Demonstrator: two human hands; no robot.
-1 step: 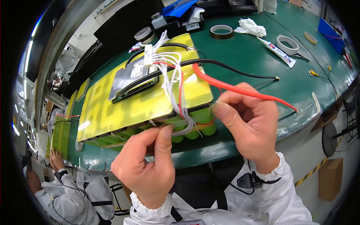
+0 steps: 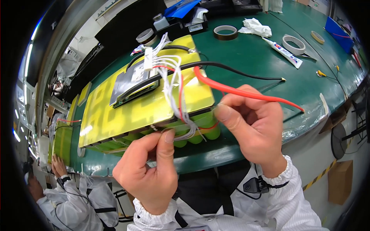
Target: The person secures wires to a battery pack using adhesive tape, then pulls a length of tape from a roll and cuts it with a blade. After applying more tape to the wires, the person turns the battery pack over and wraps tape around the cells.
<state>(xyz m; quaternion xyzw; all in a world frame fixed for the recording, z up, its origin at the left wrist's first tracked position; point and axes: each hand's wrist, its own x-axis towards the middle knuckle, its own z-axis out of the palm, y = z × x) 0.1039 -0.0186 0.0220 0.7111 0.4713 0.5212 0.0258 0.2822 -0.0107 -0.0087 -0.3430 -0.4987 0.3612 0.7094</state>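
Note:
A large battery pack [image 2: 201, 91] with a yellow top sheet and green cells lies on the table in front of me. A bundle of thin white wires [image 2: 168, 94], with one red wire among them, runs from the circuit board [image 2: 125, 79] on top and bends down over the near edge. My left hand [image 2: 148, 171] is closed in a pinch at that edge, beside the wires. My right hand [image 2: 257, 133] pinches near the pack's right corner, just under a thick red cable [image 2: 246, 92]. Between the two pinches stretches what looks like a strip of clear tape [image 2: 192, 124] across the wires.
A black cable [image 2: 231, 69] reaches right over the green table [image 2: 246, 57]. Beyond lie tape rolls [image 2: 226, 33], a white tube [image 2: 283, 53], crumpled tissue [image 2: 255, 27] and a blue bin [image 2: 339, 34]. At left, a person's hand [image 2: 58, 166] touches another pack [image 2: 62, 144].
The pack and table sit slightly further left in the view. Both hands keep their pinches in nearly the same places by the wires.

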